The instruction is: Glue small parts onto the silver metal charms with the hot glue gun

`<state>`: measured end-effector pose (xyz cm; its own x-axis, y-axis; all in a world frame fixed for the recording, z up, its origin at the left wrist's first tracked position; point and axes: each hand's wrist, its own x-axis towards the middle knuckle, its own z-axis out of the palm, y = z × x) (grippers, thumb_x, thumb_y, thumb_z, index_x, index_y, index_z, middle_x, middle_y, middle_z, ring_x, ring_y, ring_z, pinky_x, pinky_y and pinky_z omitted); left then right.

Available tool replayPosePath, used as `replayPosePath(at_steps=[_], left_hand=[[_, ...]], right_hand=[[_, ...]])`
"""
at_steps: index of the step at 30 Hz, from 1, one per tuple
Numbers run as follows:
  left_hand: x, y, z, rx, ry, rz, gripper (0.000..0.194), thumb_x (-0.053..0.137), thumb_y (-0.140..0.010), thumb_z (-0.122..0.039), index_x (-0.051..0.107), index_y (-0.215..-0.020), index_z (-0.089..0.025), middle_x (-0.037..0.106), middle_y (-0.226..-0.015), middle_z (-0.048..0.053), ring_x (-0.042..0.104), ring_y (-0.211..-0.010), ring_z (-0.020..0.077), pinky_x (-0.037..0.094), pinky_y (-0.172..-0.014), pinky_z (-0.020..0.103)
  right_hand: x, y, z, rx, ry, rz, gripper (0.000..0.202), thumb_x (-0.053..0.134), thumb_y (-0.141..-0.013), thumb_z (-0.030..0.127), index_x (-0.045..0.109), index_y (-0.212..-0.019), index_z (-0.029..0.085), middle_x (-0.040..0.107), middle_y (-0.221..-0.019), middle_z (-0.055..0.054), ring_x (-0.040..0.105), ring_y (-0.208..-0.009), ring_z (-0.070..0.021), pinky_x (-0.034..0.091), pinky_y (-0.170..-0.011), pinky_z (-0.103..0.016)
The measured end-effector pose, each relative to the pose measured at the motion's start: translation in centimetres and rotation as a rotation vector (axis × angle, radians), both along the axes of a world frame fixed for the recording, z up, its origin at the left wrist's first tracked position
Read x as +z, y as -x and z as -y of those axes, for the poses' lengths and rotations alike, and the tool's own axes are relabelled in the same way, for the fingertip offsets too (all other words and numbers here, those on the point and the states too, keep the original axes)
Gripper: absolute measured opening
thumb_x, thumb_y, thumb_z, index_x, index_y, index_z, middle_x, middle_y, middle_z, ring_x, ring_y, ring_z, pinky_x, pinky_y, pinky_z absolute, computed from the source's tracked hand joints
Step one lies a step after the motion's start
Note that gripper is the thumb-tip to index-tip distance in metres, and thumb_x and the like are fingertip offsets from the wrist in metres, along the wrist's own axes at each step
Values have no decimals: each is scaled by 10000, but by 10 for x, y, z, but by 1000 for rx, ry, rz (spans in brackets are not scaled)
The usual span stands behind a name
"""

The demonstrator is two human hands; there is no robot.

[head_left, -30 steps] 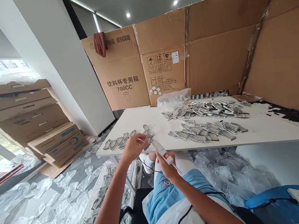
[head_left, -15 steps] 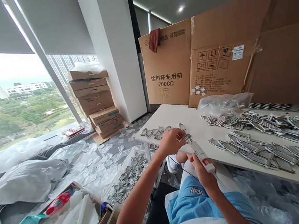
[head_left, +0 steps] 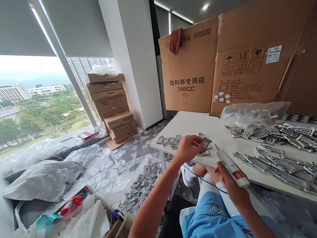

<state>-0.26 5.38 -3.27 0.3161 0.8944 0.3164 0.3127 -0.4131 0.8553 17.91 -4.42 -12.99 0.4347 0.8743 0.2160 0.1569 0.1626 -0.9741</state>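
At the near edge of the white table, my left hand [head_left: 189,148] pinches a small silver frame-like metal piece [head_left: 206,142] between thumb and fingers, tilted. My right hand [head_left: 233,183] is wrapped round a white glue gun [head_left: 228,162] with a red part, its thin metal tip pointing up and left. A short gap separates that tip from the metal piece. Just beyond my left hand lie more such pieces, and a loose group of metal frames [head_left: 169,141] sits at the table's left corner.
Heaped metal frames [head_left: 283,162] cover the right of the white table [head_left: 186,121], beside a clear plastic bag [head_left: 253,114]. A crate of metal pieces [head_left: 143,185] stands below left. Cardboard [head_left: 190,69] walls the back; plastic scraps litter the floor.
The glue gun's tip was at the metal piece and is now drawn back from it. My left hand has turned the piece up and outward. The view has swung left.
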Motion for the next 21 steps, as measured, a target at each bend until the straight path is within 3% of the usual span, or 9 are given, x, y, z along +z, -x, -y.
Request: replayPosePath(at_steps=[3,6,11,17,21], left_hand=[[-7,0,-3,-2,56,-47,278,791,-876,-221,862,-1135,-149,862,-1024,99,788,-878,205,614,-840,311],[-16,-1,-4,-69,99,-161,285,766,-886,-208,875,-1143,-155,863,-994,79,787,-897,213,605,-853,310],[-32,-9,-4,-113,47,-322,317,717,-891,-154,899,-1147,-194,876,-979,64,796,-927,242,601,-923,342],[-44,-17,-15,-83,7,-367,327,738,-882,-157,915,-1154,-199,891,-1080,83,805,-988,261,590,-949,348],[-47,-26,-27,-31,36,-373,331,744,-869,-167,916,-1149,-214,892,-1043,52,799,-965,247,595,-916,332]], right_hand=[[4,-14,-9,53,-8,-98,636,769,-822,855,727,-844,221,525,-540,45,472,-504,-170,416,-560,-346],[3,-31,-26,84,7,-142,661,845,-724,847,757,-845,203,615,-582,6,514,-512,-167,419,-538,-338],[2,-44,-49,149,74,-151,621,883,-635,788,766,-818,206,638,-566,-13,551,-513,-194,443,-523,-349],[18,-35,-38,109,48,-127,498,780,-697,716,728,-828,239,660,-604,-17,611,-571,-224,512,-613,-380],[15,-34,-36,125,49,-149,488,811,-694,699,719,-833,240,656,-607,-18,630,-570,-240,524,-595,-385]])
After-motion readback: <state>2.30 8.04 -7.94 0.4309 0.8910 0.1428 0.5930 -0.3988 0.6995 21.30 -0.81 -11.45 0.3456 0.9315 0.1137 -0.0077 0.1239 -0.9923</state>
